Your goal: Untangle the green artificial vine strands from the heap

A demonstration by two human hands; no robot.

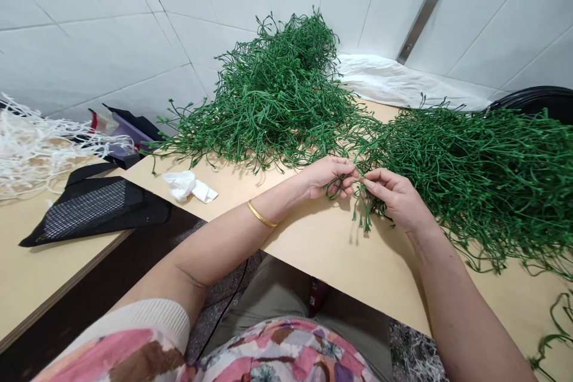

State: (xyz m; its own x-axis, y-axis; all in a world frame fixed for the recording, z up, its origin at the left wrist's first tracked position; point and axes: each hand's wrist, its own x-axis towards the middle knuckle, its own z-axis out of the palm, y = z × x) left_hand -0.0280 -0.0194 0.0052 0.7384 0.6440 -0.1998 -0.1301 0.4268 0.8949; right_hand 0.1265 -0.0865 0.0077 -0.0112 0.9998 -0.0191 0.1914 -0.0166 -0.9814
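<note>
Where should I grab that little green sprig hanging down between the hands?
Pinch the green sprig high up, near the right hand, coming from above. Up there it looks like a few thin stems close together, while lower down it splits into floppy little forks that could snag.

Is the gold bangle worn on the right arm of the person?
No, the gold bangle sits on the left forearm, and the right forearm shows no bangle.
</note>
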